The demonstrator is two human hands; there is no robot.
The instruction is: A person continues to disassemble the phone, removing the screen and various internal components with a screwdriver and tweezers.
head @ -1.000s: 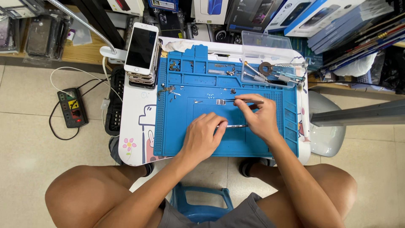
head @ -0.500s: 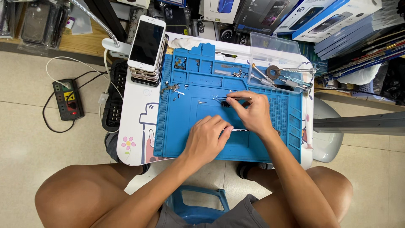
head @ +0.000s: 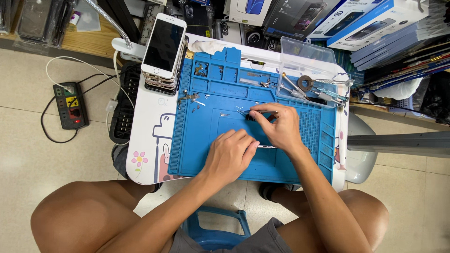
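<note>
On a blue repair mat (head: pixel 197 140) both my hands work close together. My right hand (head: pixel 279 127) pinches thin metal tweezers (head: pixel 243 111), tips pointing left at tiny parts on the mat. My left hand (head: pixel 229 154) lies curled on the mat just below, fingers closed over something small; a slim silver piece (head: pixel 268 147) shows between the two hands. What the left hand covers is hidden.
A stack of phones (head: pixel 163 49) stands at the mat's upper left. A clear plastic tray (head: pixel 309 77) with screwdrivers sits at upper right. A power strip (head: pixel 70 105) lies on the floor at left. Boxes (head: pixel 356 21) line the far edge. The small white table (head: pixel 147 140) carries the mat.
My right hand has shifted slightly up and left with the tweezers. The left hand has stayed in place on the mat.
</note>
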